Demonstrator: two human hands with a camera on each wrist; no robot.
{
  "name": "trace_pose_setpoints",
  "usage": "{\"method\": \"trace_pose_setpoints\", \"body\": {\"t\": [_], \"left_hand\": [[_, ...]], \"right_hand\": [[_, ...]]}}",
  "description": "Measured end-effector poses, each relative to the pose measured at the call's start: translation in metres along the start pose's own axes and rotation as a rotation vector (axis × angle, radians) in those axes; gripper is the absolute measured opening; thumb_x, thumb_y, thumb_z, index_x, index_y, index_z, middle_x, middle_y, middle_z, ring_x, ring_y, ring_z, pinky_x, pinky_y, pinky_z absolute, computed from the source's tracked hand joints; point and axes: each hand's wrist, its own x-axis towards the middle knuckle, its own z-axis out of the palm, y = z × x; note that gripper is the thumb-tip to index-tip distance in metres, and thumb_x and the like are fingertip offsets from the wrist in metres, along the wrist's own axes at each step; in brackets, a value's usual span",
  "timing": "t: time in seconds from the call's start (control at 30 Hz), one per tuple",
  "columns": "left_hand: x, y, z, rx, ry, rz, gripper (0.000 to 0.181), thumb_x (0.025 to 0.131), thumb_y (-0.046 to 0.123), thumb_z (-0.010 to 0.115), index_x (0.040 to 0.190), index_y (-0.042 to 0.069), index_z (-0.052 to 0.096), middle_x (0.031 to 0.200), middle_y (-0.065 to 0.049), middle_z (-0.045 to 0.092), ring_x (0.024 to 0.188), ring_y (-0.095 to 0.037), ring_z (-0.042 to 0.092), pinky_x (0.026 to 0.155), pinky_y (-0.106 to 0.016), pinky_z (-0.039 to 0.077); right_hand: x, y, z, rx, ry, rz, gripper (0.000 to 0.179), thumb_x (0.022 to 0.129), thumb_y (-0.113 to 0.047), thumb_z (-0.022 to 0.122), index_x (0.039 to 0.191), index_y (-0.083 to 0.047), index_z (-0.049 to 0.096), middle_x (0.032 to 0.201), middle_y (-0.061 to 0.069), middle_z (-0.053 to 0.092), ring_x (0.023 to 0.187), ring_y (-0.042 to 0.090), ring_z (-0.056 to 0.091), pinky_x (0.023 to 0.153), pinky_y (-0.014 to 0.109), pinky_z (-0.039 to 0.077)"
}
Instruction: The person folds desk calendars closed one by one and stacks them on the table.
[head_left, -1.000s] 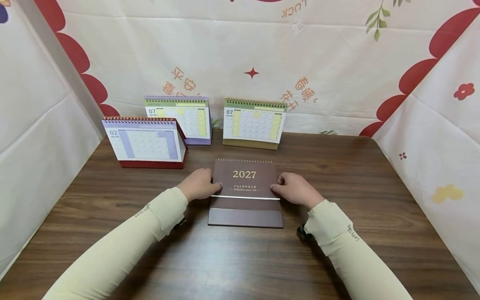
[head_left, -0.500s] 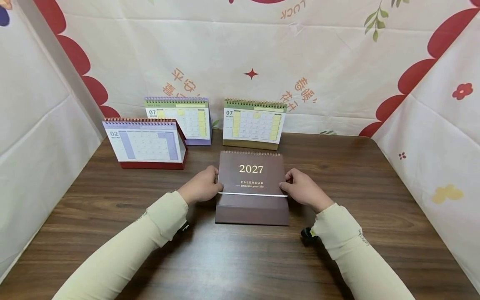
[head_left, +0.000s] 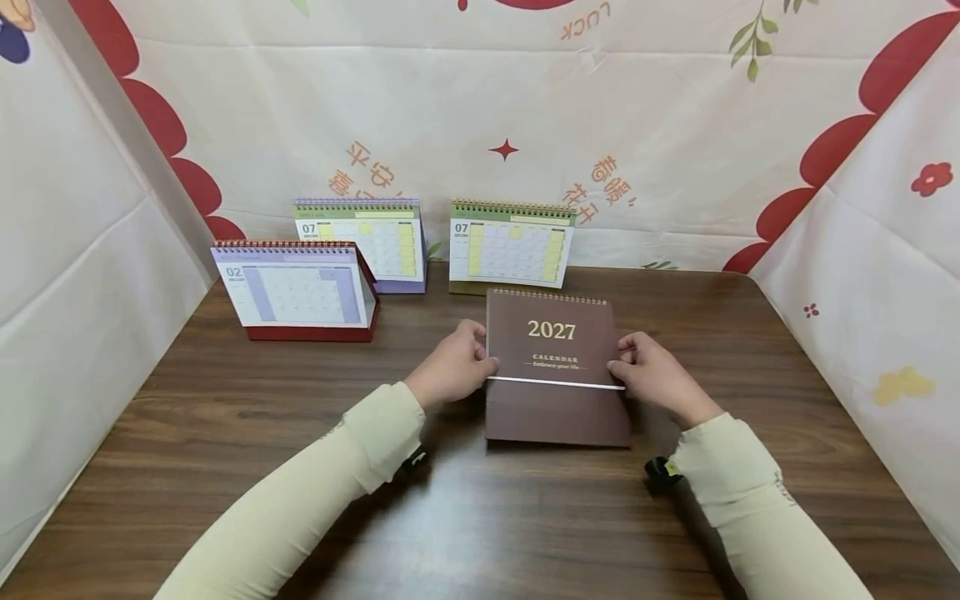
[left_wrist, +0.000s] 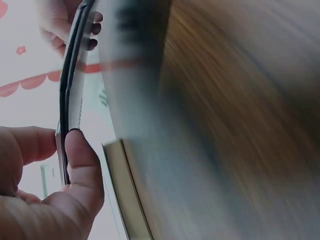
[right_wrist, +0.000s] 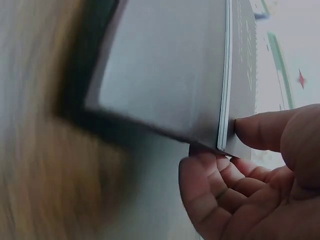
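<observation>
Head view showed the brown calendar (head_left: 558, 412) right between the left hand (head_left: 453, 367) and the right hand (head_left: 660, 375), so neither hand was nearer: both touched it. Its ringed top edge ran side to side, from one hand toward the other, and so did the white line across its front. I could not tell which way the whole thing was longest. I think the spot just past it mattered most: its top came up in front of the gold-bottomed calendar (head_left: 513, 254), and I could not tell if the two touched. A dark shadow lay under its low edge, so it seemed a bit up off the table (head_left: 247, 442).

Left wrist view showed the left fingers (left_wrist: 84, 157) nearly closed, pinching the thin side of the brown calendar. Right wrist view showed the right thumb (right_wrist: 265, 131) on the front and the other right fingers (right_wrist: 197, 190) bent toward the back, with just the calendar's edge between.
</observation>
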Motion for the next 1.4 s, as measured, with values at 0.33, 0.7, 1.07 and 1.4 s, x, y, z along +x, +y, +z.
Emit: {"method": "trace_pose_setpoints", "body": {"t": [0.33, 0.7, 1.07, 1.4], "left_hand": [[0.010, 0.034, 0.047, -0.058, -0.008, 0.043, 0.052, 0.096, 0.013, 0.064, 0.142, 0.000, 0.043, 0.110, -0.006, 0.067, 0.096, -0.016, 0.061, 0.088, -0.030, 0.049], [0.009, 0.063, 0.093, -0.043, -0.097, 0.079, 0.056, 0.096, 0.015, 0.063, 0.148, 0.006, 0.043, 0.116, -0.001, 0.061, 0.101, -0.010, 0.055, 0.088, -0.023, 0.045], [0.007, 0.075, 0.112, -0.088, -0.203, 0.114, 0.063, 0.096, 0.018, 0.063, 0.153, 0.007, 0.037, 0.126, 0.001, 0.063, 0.091, -0.003, 0.059, 0.084, -0.018, 0.044], [0.004, 0.079, 0.123, -0.156, -0.313, 0.101, 0.072, 0.094, 0.026, 0.068, 0.155, 0.011, 0.033, 0.116, 0.002, 0.066, 0.087, 0.001, 0.058, 0.080, -0.017, 0.045]], "right_hand": [[-0.016, 0.029, -0.051, -0.044, 0.013, 0.026, 0.042, 0.102, -0.009, 0.052, 0.129, 0.017, 0.035, 0.104, 0.020, 0.048, 0.081, 0.020, 0.052, 0.059, 0.030, 0.050], [-0.031, 0.072, -0.082, -0.174, 0.002, 0.080, 0.044, 0.101, -0.007, 0.050, 0.129, 0.023, 0.035, 0.106, 0.026, 0.050, 0.085, 0.024, 0.054, 0.063, 0.029, 0.050], [-0.045, 0.090, -0.102, -0.259, -0.063, 0.120, 0.049, 0.103, -0.009, 0.046, 0.137, 0.025, 0.033, 0.129, 0.045, 0.044, 0.115, 0.054, 0.047, 0.088, 0.061, 0.045], [-0.052, 0.103, -0.111, -0.249, -0.073, 0.141, 0.048, 0.100, -0.004, 0.048, 0.131, 0.029, 0.032, 0.123, 0.044, 0.046, 0.108, 0.050, 0.051, 0.080, 0.048, 0.050]]}}
